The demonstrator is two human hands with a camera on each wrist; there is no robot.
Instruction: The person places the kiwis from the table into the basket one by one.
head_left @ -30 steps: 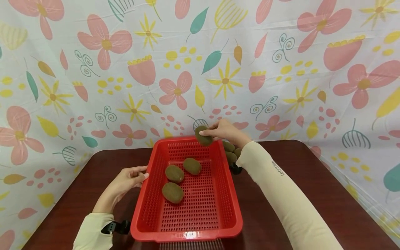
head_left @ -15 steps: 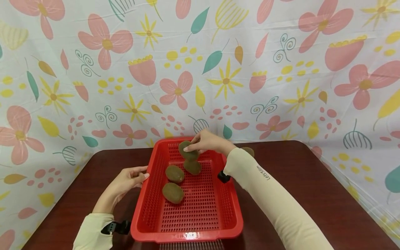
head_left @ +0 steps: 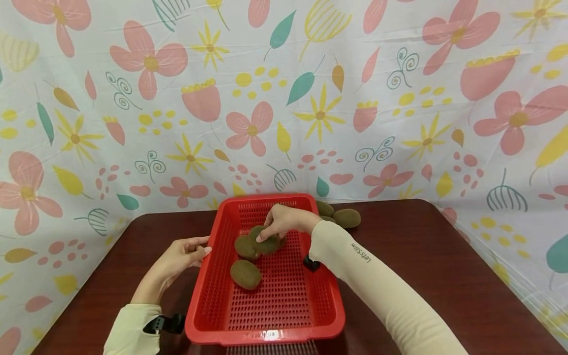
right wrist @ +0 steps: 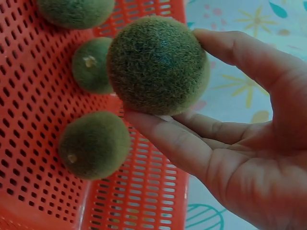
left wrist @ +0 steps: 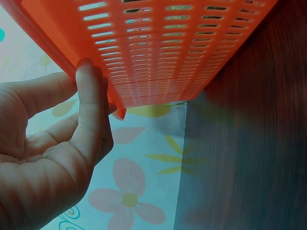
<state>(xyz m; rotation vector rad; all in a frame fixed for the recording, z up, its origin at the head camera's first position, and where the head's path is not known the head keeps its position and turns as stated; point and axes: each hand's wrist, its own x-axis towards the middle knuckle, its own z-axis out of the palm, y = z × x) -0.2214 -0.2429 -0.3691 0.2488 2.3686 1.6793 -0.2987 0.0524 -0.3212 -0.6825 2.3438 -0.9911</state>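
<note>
A red plastic basket [head_left: 284, 331] with perforated walls stands on the table. My left hand [head_left: 179, 256] holds its left rim, fingers and thumb at the edge; the left wrist view shows the fingertips against the rim [left wrist: 62, 60]. Inside the basket, my right hand [head_left: 284, 221] pinches a brown, fuzzy kiwi [head_left: 262, 241] between thumb and fingers. In the right wrist view this kiwi [right wrist: 156, 67] covers part of another. Several kiwis lie on the basket floor, among them one nearer the front [head_left: 246, 274] and one just left of the held one [head_left: 245, 247].
More kiwis [head_left: 347, 218] lie on the dark wooden table [head_left: 399, 256] behind the basket's right side, partly hidden by the right sleeve. A floral cloth [head_left: 275, 98] hangs behind the table.
My right hand has carried the kiwi from above the basket's back right rim leftward and down among the other kiwis. My left hand and the basket have stayed in place.
</note>
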